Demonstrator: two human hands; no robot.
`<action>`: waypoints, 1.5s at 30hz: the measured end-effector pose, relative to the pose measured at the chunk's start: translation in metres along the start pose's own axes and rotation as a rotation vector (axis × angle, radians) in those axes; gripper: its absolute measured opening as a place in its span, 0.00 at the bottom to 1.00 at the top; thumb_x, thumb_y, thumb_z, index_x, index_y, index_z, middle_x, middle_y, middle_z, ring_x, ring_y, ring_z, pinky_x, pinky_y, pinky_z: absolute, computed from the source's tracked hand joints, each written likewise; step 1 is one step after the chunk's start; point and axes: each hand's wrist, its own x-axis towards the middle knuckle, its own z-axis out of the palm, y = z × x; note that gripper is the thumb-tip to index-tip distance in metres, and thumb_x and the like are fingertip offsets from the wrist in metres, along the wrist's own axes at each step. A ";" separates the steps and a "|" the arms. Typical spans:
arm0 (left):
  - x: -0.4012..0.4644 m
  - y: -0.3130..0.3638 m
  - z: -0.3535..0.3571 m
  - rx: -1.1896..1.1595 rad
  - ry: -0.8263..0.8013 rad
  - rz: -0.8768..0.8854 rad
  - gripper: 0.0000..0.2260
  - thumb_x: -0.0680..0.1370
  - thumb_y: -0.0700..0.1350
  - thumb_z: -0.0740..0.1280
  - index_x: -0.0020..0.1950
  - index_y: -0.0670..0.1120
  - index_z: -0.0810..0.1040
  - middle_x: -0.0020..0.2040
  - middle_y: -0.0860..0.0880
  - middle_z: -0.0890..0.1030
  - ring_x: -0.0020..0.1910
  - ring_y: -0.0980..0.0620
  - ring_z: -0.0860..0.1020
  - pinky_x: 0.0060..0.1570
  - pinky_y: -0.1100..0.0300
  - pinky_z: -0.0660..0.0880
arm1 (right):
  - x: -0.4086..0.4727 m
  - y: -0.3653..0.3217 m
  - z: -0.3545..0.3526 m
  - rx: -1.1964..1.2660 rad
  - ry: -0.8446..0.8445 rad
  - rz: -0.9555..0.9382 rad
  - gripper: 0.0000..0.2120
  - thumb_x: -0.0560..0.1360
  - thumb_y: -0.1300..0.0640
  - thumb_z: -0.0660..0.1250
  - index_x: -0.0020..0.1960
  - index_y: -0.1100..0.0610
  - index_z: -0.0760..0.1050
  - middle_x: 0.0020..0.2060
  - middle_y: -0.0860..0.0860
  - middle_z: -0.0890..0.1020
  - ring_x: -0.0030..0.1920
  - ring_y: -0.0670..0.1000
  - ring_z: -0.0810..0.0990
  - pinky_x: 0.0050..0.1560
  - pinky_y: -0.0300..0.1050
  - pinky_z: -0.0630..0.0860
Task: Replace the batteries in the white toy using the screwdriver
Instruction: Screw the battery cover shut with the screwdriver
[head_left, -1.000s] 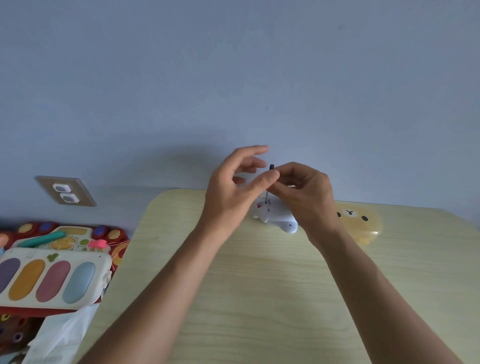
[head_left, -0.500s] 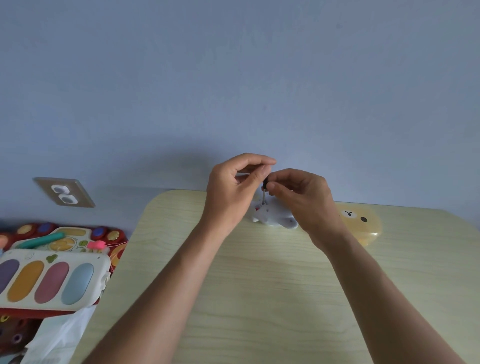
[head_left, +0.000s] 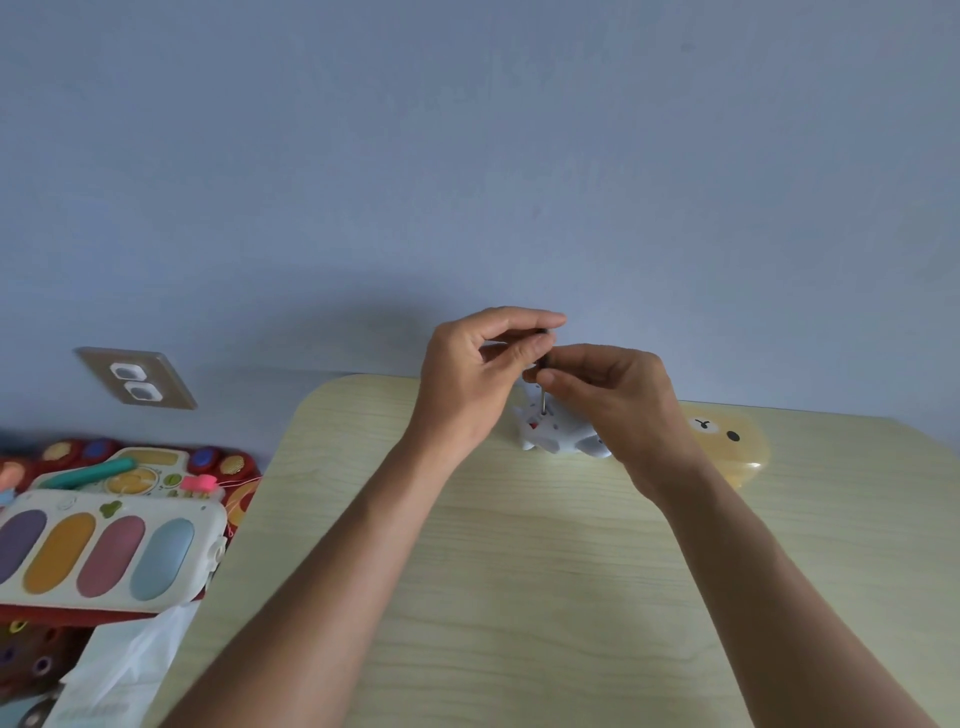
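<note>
Slippage is the main risk here: the screwdriver (head_left: 543, 387) stands nearly upright with its thin shaft dropping into the underside of the white toy (head_left: 558, 434), and the tip looks small. If the driver tilts off the screw's axis, or the downward press eases while it turns, the tip could ride out of the head and round it off. The toy lies loose on the tabletop (head_left: 519, 571), near the far edge, and neither hand plainly steadies it; a firm twist could therefore spin or skate it toward that edge. A loosened screw this small could also roll away and be lost, perhaps toward the yellow bear-face lid (head_left: 727, 441) lying just beside the toy, or off the tabletop. Whether the tip actually sits in a screw cannot be told, as the contact is too small to make out.

Both grips are narrow pinches. The left hand (head_left: 478, 379) pinches the dark top of the handle between thumb and forefinger, its other fingers curled behind. The right hand (head_left: 613, 395) closes its fingertips round the driver just below, where handle meets shaft, its palm arched over the toy. Whether that palm or wrist touches the toy is hidden.
</note>
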 end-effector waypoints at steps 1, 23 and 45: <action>0.000 0.000 0.000 0.000 -0.018 0.002 0.08 0.77 0.35 0.73 0.53 0.46 0.87 0.46 0.52 0.88 0.47 0.57 0.86 0.48 0.66 0.79 | 0.000 0.000 0.000 0.012 0.009 0.002 0.05 0.75 0.62 0.73 0.49 0.57 0.86 0.41 0.53 0.88 0.42 0.51 0.87 0.41 0.38 0.79; -0.001 0.001 0.000 -0.026 -0.095 -0.012 0.12 0.80 0.32 0.68 0.59 0.42 0.85 0.50 0.49 0.87 0.51 0.57 0.85 0.52 0.67 0.78 | 0.000 0.009 -0.001 0.034 0.049 0.005 0.04 0.76 0.58 0.72 0.47 0.58 0.85 0.43 0.59 0.87 0.43 0.56 0.85 0.46 0.49 0.78; -0.004 0.005 0.002 0.001 -0.119 -0.045 0.14 0.80 0.34 0.69 0.62 0.47 0.85 0.52 0.51 0.88 0.50 0.52 0.86 0.55 0.58 0.82 | -0.001 0.006 -0.002 0.068 0.024 -0.016 0.05 0.74 0.58 0.74 0.45 0.60 0.83 0.38 0.55 0.86 0.40 0.51 0.84 0.41 0.41 0.77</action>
